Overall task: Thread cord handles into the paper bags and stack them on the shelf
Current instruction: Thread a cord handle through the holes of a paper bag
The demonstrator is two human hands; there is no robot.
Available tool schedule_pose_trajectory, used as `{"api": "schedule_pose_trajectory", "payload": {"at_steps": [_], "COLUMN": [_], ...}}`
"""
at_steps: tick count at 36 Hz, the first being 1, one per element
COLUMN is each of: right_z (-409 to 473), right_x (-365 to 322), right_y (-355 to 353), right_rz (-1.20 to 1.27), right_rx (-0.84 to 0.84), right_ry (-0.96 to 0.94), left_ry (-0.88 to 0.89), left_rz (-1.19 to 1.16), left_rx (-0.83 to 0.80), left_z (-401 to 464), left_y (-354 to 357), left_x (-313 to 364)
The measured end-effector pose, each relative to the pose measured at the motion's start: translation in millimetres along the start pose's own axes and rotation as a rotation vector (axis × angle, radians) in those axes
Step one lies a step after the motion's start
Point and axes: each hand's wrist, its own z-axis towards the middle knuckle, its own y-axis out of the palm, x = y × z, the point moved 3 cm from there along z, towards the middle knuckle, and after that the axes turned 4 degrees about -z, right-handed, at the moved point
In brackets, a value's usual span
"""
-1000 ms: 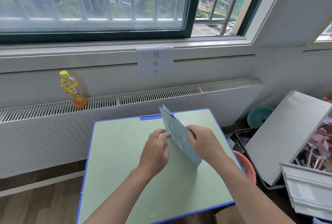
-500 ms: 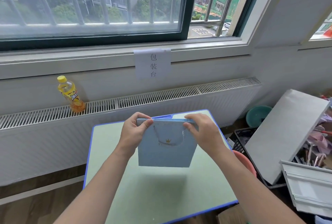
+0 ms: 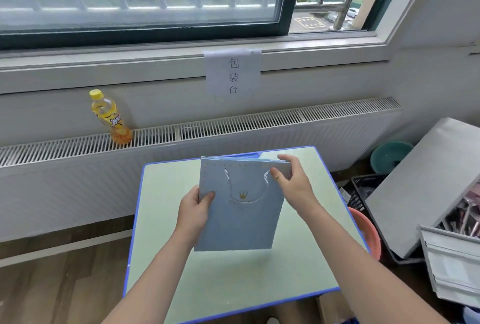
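A: Starting at the left, what stands there?

B: An orange drink bottle [image 3: 110, 117] with a yellow cap sits upright on the radiator grille [image 3: 233, 123] under the window, as it did half a second ago. A paper sign [image 3: 233, 72] with three characters hangs from the sill.

A: And the left hand?

B: The left hand [image 3: 195, 210] now grips the left edge of the paper bag [image 3: 240, 206] about halfway down, thumb on the front face, fingers curled behind. Half a second ago it pinched the top left corner, so it has slid down the side.

A: Where is the bag itself?

B: It is held upright above the bench [image 3: 233, 284], front face toward the camera. It is light blue with a small gold crown. A twisted cord handle [image 3: 246, 193] hangs in a loop on that face, both ends entering near the top edge. One second ago the bag was turned edge-on between the hands; now it faces flat.

A: The right hand?

B: The right hand [image 3: 293, 180] pinches the top right corner, thumb in front, fingers over the rim, as before.

A: Further right?

B: A grey board [image 3: 420, 183] leans over a dark crate, beside a teal basin [image 3: 389, 157] and a pink tub [image 3: 366, 230] on the floor.
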Motion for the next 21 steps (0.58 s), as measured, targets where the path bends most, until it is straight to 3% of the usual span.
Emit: {"api": "schedule_pose_trajectory", "payload": {"at_steps": [4, 8, 12, 16, 21], "right_z": [-8, -4, 12, 18, 5], "right_x": [41, 74, 95, 118, 150], "right_y": [14, 33, 53, 73, 88], "right_rz": [0.065, -0.089, -0.179, -0.306, -0.621], "right_rx": [-0.100, -0.131, -0.119, -0.099, -0.042], "right_ry": [0.085, 0.134, 0.163, 0.126, -0.052], "left_ry": [-0.037, -0.078, 0.004, 0.150, 0.315], "left_rz": [0.009, -0.037, 0.334, 0.838, 1.163], "left_rx": [0.069, 0.162, 0.222, 0.048, -0.123], "left_z": [8, 6, 8, 1, -17], "left_y": [-2, 5, 8, 19, 38], "left_x": [-14, -34, -63, -115, -169]}}
